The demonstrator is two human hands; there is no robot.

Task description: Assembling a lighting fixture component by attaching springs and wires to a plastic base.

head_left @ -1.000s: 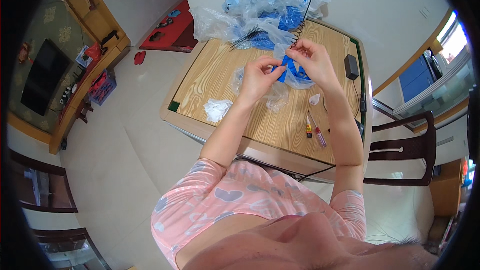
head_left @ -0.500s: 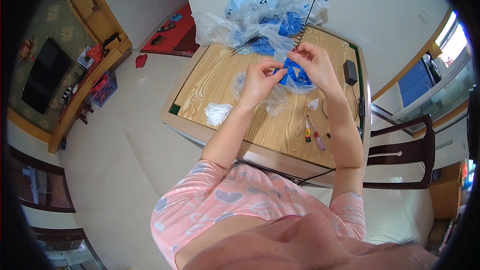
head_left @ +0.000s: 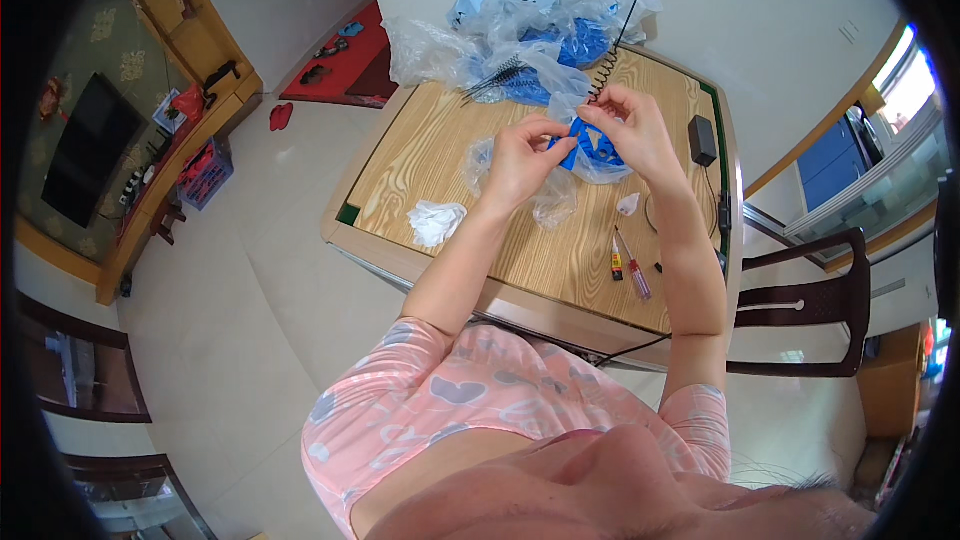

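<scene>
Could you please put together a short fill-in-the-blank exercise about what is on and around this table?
1. The left hand pinches a plastic part coloured ____, with the right hand close beside it.
2. The tool lying just right of the small tube is a ____.
3. The crumpled wad left of the forearms is coloured ____.
4. The black box lies near the table's ____ edge.

Missing words: blue; screwdriver; white; right.

Bright glare at window (head_left: 909,78), bowed edges
</scene>
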